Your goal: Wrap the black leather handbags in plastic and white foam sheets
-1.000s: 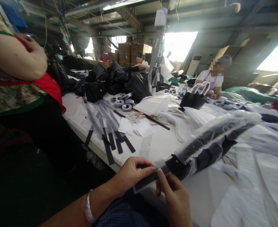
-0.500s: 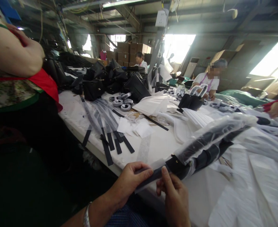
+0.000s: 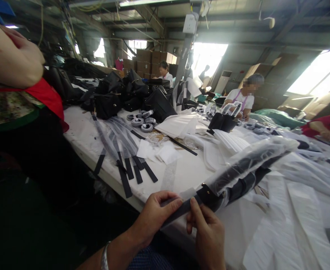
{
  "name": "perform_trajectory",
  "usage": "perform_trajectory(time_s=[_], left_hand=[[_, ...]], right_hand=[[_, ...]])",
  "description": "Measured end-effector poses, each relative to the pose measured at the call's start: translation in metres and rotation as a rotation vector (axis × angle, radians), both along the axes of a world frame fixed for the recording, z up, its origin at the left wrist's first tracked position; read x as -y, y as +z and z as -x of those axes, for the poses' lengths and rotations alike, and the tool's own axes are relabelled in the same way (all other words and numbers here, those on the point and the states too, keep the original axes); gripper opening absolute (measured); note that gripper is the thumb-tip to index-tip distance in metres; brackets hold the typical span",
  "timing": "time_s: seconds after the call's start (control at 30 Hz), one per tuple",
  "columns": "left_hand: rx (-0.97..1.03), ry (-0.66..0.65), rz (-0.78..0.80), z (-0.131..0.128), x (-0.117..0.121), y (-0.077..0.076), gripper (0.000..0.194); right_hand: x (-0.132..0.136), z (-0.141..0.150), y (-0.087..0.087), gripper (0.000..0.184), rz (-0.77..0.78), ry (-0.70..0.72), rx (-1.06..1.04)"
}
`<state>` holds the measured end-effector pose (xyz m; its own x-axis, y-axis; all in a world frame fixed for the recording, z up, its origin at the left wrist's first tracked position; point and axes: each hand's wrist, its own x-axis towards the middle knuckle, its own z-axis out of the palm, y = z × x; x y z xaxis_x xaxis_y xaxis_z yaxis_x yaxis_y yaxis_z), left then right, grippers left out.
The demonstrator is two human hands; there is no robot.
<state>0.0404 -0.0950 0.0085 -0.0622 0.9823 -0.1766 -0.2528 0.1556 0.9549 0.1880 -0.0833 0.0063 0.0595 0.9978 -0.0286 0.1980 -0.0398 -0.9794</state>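
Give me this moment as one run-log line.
Left hand: pinching flat dark strap with translucent film | Right hand: touching same strap | Beyond: black piece partly wrapped in clear plastic | Surface: white table

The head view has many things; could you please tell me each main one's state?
Black strap, partly in translucent film
Left hand, pinching the strap
Right hand, touching the strap
Black bundle, partly wrapped in clear plastic
Loose strips, fanned out, dark ends bare
Grey rolls, coiled
Black bags, heaped
Cardboard boxes, stacked
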Motion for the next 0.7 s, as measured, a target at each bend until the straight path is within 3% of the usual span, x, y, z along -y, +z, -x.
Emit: perform_trajectory(time_s=[0.2,0.4,0.53,0.7], left_hand=[[-0.052,0.008,-0.106,-0.007,-0.002,0.001,0.022],[-0.445,0.116,-0.594,-0.007,0.002,-0.005,0.010],[-0.700,-0.014,-0.897,0.002,0.003,-0.010,0.022],[-1.021,-0.091,-1.089,0.015,0.003,-0.002,0.024]], right_hand=[[-0.002,0.000,-0.002,0.048,0.013,-0.022,-0.029],[-0.002,0.003,0.001,0.049,0.092,-0.006,-0.296],[0.000,0.004,0.002,0.049,0.109,0.008,-0.417],[0.002,0.000,0.000,0.055,0.141,0.080,-0.506]])
